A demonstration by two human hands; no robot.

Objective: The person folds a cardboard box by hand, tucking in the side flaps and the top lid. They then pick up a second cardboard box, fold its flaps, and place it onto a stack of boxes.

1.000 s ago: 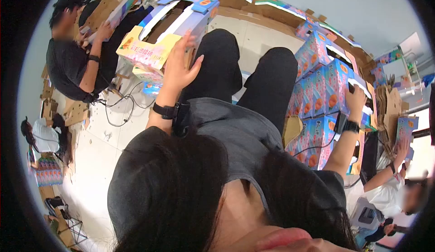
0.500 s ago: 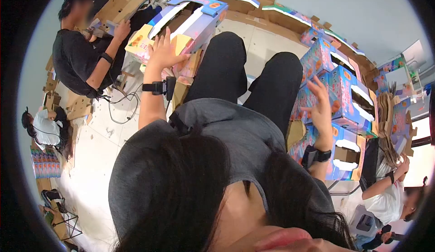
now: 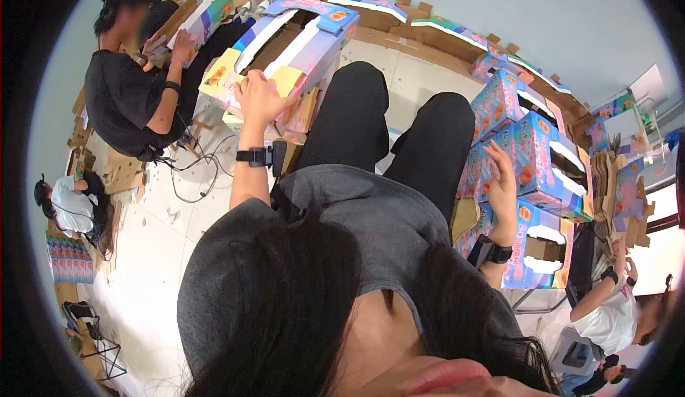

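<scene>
A printed cardboard box (image 3: pixel 314 48) with a long open slot in its top stands in front of me, left of my knees. My left hand (image 3: pixel 260 101) is on its yellow near end, fingers bent over the edge by the slot and thumb spread along the side. To my right, my right hand (image 3: pixel 502 186) is raised with fingers apart and nothing in it. Beside that hand are stacked blue and pink printed boxes (image 3: pixel 531 158), also with slotted tops.
On the left a seated person (image 3: pixel 128 104) handles a printed cardboard piece (image 3: pixel 207 15). Cables (image 3: pixel 203 176) lie on the floor. Flattened cardboard (image 3: pixel 606 190) stands at the right, near another person (image 3: pixel 606 311). More printed cardboard (image 3: pixel 449 29) lines the wall.
My left hand's fingers have bent in over the box's near end. My right hand has lowered slightly. The person on the left has turned their cardboard so its printed side shows.
</scene>
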